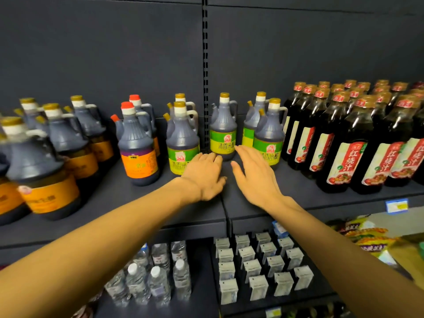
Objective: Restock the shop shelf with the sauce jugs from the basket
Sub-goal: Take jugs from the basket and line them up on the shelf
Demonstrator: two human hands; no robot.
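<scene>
Orange-labelled jugs (43, 166) crowd the left end of a dark shop shelf (160, 203), with two red-capped jugs (137, 145) standing just to their right. Next come two green-labelled jugs (182, 138), one behind the other. The left hand (203, 174) hovers low over the shelf board in front of them, fingers relaxed and slightly bent, gripping nothing. Between the hands, a single green-labelled sauce jug (223, 129) stands upright toward the back of the shelf, at the seam where two shelf boards meet, a bare strip of board open in front of it. The right hand (254, 173) is spread flat with straight fingers, its fingertips near the jug's base; whether they touch it cannot be told. Two further green jugs (267, 134) stand just right of that, then tightly packed rows of tall dark bottles with red labels (344, 143) fill the right end up to the front edge. On the shelf below, water bottles (151, 278) sit left and small white cartons (259, 269) right. The basket is out of view.
</scene>
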